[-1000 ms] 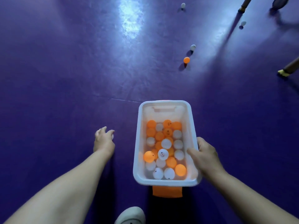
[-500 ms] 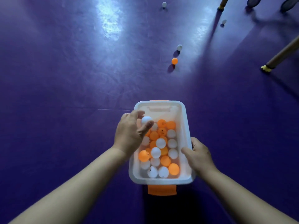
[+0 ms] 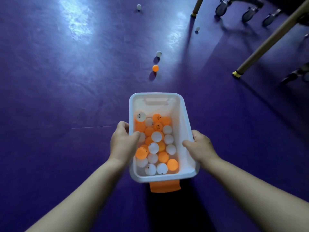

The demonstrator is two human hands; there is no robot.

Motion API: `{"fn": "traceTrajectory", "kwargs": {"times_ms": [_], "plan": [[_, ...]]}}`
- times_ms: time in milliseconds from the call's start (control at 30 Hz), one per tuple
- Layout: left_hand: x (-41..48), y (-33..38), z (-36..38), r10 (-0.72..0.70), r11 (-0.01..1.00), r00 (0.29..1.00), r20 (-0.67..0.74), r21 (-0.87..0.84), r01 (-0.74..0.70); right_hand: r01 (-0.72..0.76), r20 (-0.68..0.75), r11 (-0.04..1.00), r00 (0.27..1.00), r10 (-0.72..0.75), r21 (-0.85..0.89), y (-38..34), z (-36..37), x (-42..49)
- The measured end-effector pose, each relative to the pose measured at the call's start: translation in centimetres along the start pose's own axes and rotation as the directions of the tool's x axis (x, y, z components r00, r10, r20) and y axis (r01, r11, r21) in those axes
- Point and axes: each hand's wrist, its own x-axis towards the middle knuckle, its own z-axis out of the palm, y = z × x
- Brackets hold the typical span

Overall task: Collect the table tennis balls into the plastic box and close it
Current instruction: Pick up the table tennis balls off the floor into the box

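A white translucent plastic box [image 3: 156,95] sits low in the middle of the view, with no lid on it. Several orange and white table tennis balls fill its bottom. My left hand [image 3: 124,141] grips the box's left rim, thumb inside. My right hand [image 3: 200,146] holds the right rim. An orange flap [image 3: 164,186] sticks out under the near end. On the purple floor beyond lie an orange ball [image 3: 155,68], a white ball [image 3: 158,53], another white ball [image 3: 197,29] and a far white ball [image 3: 139,6].
A tan table leg with a yellow foot [image 3: 237,73] slants at the right. A second leg [image 3: 194,13] stands at the top. Dark castor wheels [image 3: 220,8] sit at the top right. The floor [image 3: 66,81] is a purple mat.
My left hand picked up a white ball from the floor, dropped it in the box, then took hold of the box's left rim. The view has shifted towards the loose balls.
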Motion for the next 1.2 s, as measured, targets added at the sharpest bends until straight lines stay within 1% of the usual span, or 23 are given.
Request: {"fn": "traceTrajectory", "kwargs": {"times_ms": [67, 167, 233, 333, 433, 567, 700, 867, 967, 1033, 1100, 1133, 1200], "plan": [[0.0, 1.0, 0.7, -0.008, 0.993, 1.000, 0.013, -0.115, 0.009, -0.009, 0.001, 0.997, 1.000, 0.009, -0.071, -0.6, -1.8, 0.8], [0.2, 2.7, 1.8, 0.030, 0.972, 0.999, 0.017, -0.233, -0.025, 0.006, 0.024, 0.985, 1.000, -0.002, -0.174, -1.7, -4.5, 2.1], [0.5, 3.8, 2.3, 0.053, 0.957, 0.999, 0.003, -0.285, -0.050, 0.017, 0.057, 0.971, 0.998, -0.004, -0.237, -2.9, -6.0, 2.9], [1.4, 5.0, 2.6, 0.046, 0.938, 0.998, -0.044, -0.343, -0.058, 0.058, 0.122, 0.946, 0.992, -0.020, -0.320, -5.3, -7.5, 5.0], [2.9, 5.5, 2.4, 0.014, 0.919, 0.995, -0.095, -0.391, -0.050, 0.134, 0.136, 0.923, 0.987, -0.090, -0.361, -7.7, -7.4, 8.2], [6.0, 5.2, 2.1, -0.059, 0.901, 0.976, -0.209, -0.433, -0.038, 0.219, 0.162, 0.924, 0.971, -0.175, -0.314, -10.3, -4.3, 13.6], [9.7, 5.1, 2.2, -0.096, 0.923, 0.943, -0.317, -0.383, -0.035, 0.273, 0.225, 0.916, 0.951, -0.211, -0.295, -11.5, -0.9, 18.6], [13.7, 6.7, 2.9, -0.145, 0.939, 0.926, -0.349, -0.343, 0.018, 0.306, 0.280, 0.925, 0.930, -0.239, -0.225, -12.1, -0.3, 23.5], [15.6, 8.1, 3.2, -0.166, 0.942, 0.912, -0.374, -0.333, 0.034, 0.347, 0.312, 0.920, 0.907, -0.282, -0.179, -13.0, -0.2, 26.4], [16.9, 8.8, 3.5, -0.176, 0.946, 0.902, -0.395, -0.321, 0.044, 0.340, 0.315, 0.936, 0.901, -0.297, -0.092, -13.8, 0.1, 28.7], [18.2, 9.4, 4.0, -0.189, 0.952, 0.885, -0.425, -0.301, 0.058, 0.281, 0.298, 0.959, 0.915, -0.273, 0.015, -14.4, 0.5, 31.8], [18.9, 9.6, 4.2, -0.197, 0.953, 0.877, -0.439, -0.295, 0.067, 0.264, 0.271, 0.964, 0.925, -0.265, 0.042, -14.6, 0.7, 33.4], [20.5, 10.1, 5.0, -0.217, 0.954, 0.856, -0.469, -0.288, 0.083, 0.301, 0.210, 0.953, 0.931, -0.298, 0.018, -14.9, 1.2, 36.9]]}}
